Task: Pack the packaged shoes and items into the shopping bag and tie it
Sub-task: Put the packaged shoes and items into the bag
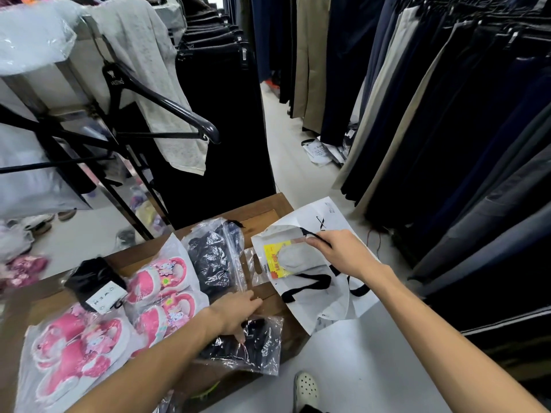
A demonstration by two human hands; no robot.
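1. Nearest the camera, at about 6 o'clock, the left hand reaches over the bench and rests on a small clear packet of dark items. Its fingers look loosely curled over the packet edge, but I cannot tell if they really grip it.
2. The right hand, at about 3 o'clock, pinches a black strap at the mouth of the white shopping bag. The bag lies flat, half over the bench edge.
3. A yellow-labelled packet with a grey item lies at the bag mouth, seemingly partly inside.
4. Not yet packed, at 9 o'clock: two packets of pink shoes, a black bundle with a white label, and a larger clear packet of dark clothing at 12 o'clock.
5. My judgement: packing is at an early stage. The next move needs the bag mouth held open, while the left hand brings the small packet in.
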